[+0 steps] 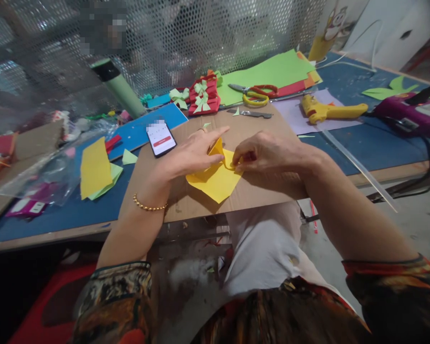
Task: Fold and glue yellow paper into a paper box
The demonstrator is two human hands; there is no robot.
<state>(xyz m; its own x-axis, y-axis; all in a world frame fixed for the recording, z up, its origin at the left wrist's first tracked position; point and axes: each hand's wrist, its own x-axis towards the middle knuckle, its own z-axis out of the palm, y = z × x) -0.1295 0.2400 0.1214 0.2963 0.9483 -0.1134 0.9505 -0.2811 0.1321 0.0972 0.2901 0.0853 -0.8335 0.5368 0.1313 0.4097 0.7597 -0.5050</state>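
A yellow sheet of paper (220, 184) lies on a brown cardboard sheet (268, 191), one part of it folded up into a standing flap. My left hand (197, 150) holds that flap between its thumb and its stretched index finger. At the paper's right side, the bent fingers of my right hand (263, 150) pinch the edge; the fingertips are partly hidden. Beyond my hands lie a grey cutter blade (254, 114) and scissors (256, 94) with red and yellow handles. A phone (161, 138) with a lit screen is beside my left hand.
Red folded pieces with pale green bows (203, 95) and green sheets (265, 76) lie at the back. A yellow glue gun (329, 111) rests on the right, its clear glue stick (360, 167) jutting past the table edge. Yellow paper (95, 168) and a green bottle (120, 88) are leftward.
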